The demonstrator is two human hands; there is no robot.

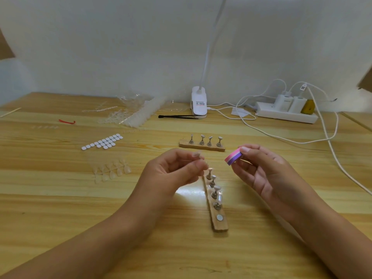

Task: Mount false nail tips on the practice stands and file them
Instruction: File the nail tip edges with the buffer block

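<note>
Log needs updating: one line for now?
left hand pinches small item; right hand grips pink-purple buffer block; near wooden stand strip: one magnet bare

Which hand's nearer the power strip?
Right. The right hand sits in front and left of the power strip; the left hand is farther left again.

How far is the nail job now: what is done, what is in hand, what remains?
Looks done: clear tips seem to sit on some stands of the near base. In hand: the right hand grips the file block, and the left hand pinches a small piece, unclear what. Left: the far base has four stands that look bare.
</note>
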